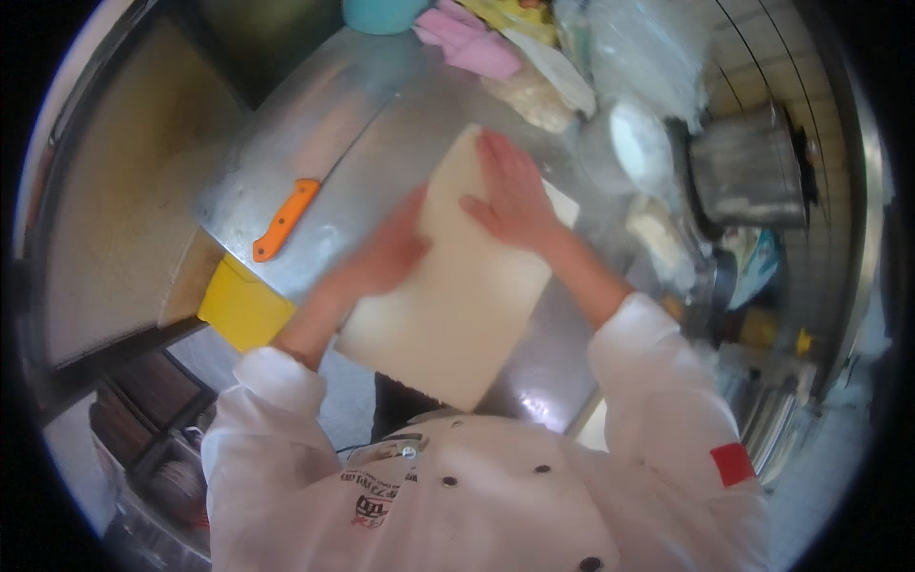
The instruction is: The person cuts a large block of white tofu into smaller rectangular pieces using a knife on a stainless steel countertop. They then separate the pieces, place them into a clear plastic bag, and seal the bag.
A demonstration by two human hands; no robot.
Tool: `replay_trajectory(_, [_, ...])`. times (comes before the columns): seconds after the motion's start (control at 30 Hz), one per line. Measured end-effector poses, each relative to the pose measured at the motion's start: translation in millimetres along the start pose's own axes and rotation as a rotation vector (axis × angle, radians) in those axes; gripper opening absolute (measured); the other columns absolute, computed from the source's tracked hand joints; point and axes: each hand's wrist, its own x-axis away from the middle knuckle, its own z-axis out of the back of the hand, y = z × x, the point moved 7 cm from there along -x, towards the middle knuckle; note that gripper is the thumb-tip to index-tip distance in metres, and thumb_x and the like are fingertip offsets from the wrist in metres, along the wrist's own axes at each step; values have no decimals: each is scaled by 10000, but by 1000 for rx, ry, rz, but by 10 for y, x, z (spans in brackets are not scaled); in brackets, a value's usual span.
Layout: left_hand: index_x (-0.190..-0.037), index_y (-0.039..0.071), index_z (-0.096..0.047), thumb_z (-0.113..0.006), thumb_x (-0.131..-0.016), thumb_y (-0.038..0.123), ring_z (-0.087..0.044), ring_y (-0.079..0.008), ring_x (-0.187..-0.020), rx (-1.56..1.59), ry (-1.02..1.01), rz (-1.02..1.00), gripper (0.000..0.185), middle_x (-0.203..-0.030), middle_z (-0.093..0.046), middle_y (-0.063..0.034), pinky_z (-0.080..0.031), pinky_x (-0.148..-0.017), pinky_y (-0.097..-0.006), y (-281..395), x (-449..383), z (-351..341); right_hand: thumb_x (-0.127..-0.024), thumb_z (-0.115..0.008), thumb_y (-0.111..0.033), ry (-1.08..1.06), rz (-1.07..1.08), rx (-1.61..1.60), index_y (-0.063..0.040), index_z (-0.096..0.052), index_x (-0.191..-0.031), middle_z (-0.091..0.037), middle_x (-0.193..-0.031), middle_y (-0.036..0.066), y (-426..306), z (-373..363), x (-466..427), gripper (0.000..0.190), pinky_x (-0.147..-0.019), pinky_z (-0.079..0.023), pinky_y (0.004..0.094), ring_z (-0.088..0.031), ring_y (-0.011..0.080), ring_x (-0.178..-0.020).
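A flat, cream-coloured rectangular sheet (457, 307) lies aslant on a stainless steel table, its near end reaching past the table's front edge. Whether it is dough or a board I cannot tell. My right hand (518, 196) rests palm down on its far part, with the thumb spread from the fingers. At the sheet's left edge is my left hand (393, 247), blurred; its fingers may lie on or around that edge. Left of both hands, a knife with an orange handle (286, 220) lies flat, its long thin blade pointing away from me.
The steel table (357, 79) holds a pink cloth (472, 43) and plastic bags (643, 50) at the back. To the right stand a metal pot (747, 171) and a pale container (640, 143). Something yellow (243, 304) sits below the left table edge.
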Motion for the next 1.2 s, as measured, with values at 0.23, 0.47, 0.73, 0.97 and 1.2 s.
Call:
replay_trajectory(0.23, [-1288, 15, -411, -492, -856, 97, -403, -374, -1218, -823, 34, -98, 447, -1305, -446, -188, -338, -1020, -423, 358, -1146, -46, -850, -599, -138, 497, -476, -530, 26, -541, -1170, -627, -1029, 151, 1372, 1172, 1405, 363, -810, -486, 315, -610, 222, -954])
replay_trajectory(0.47, [-1024, 3, -560, -476, -872, 138, -527, -371, -993, -1023, 140, 32, 220, -1018, -570, -209, -434, -860, -451, 15, -1244, -36, -791, -536, -151, 494, -1077, 190, 12, -654, -846, -652, -797, 194, 3119, 2332, 3277, 209, -656, -513, 355, -647, 270, -677])
replay_trajectory(0.73, [-1043, -13, -536, -407, -928, 160, -515, -392, -938, -957, 82, -121, 244, -1008, -545, -210, -425, -821, -441, 188, -1254, 22, -780, -514, -186, -10, -1002, 342, -28, -671, -884, -640, -1005, 184, 4182, 1372, 3322, 245, -849, -483, 417, -609, 336, -962])
replay_trajectory(0.97, [-1078, 9, -540, -428, -899, 124, -514, -395, -959, -944, 59, -130, 240, -1040, -545, -213, -427, -838, -450, -22, -1285, 168, -813, -528, -137, -187, -914, 347, -6, -646, -886, -638, -964, 218, 4306, 1159, 3395, 190, -806, -503, 437, -619, 358, -926])
replay_trajectory(1.2, [-1239, 9, -486, -471, -918, 246, -465, -311, -1168, -551, 121, 141, 399, -1261, -482, -205, -358, -984, -349, -354, -1445, 172, -802, -553, -198, 179, -901, 410, -20, -646, -896, -629, -862, 216, 4185, 1744, 3839, 222, -744, -474, 472, -598, 399, -842])
